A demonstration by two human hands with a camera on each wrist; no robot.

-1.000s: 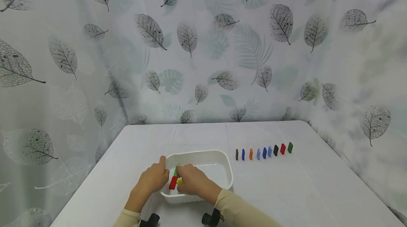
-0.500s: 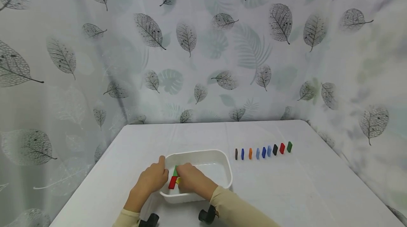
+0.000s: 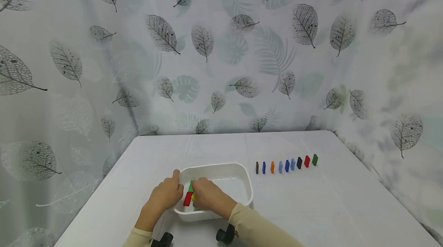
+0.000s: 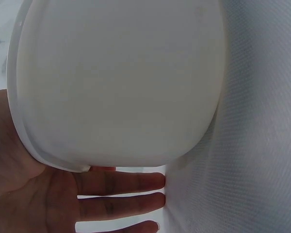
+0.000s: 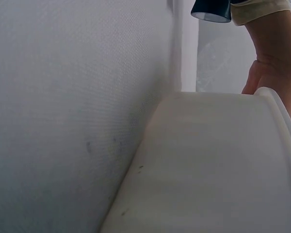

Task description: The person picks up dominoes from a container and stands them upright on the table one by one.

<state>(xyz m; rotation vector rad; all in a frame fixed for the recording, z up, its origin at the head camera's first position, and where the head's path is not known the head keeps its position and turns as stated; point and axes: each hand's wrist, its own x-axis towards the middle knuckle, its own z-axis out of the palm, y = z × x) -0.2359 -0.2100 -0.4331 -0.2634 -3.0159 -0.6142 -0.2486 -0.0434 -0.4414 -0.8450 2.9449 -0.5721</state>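
Observation:
A white plastic tub [image 3: 238,168] stands on the table, with my left hand [image 3: 168,193] gripping its left rim. In the left wrist view the fingers [image 4: 121,182] of that hand reach along the outside of the tub wall [image 4: 121,87]. My right hand [image 3: 209,196] is down inside the tub, fingers curled and mostly hidden under the hand. A yellow domino [image 3: 193,197] peeks out at its fingertips, pinched there. A red domino [image 3: 187,199] and a green domino [image 3: 190,186] lie just left of it in the tub.
Several dominoes stand upright in a spaced row right of the tub, from a dark brown domino [image 3: 257,167] to a green domino at the far end. White cloth covers the table [image 3: 311,208]. A leaf-printed curtain [image 3: 221,66] hangs behind and at both sides.
The right hand stays in the tub and shifts very slightly left; a bit less of the yellow domino shows. The left hand and the domino row stay put.

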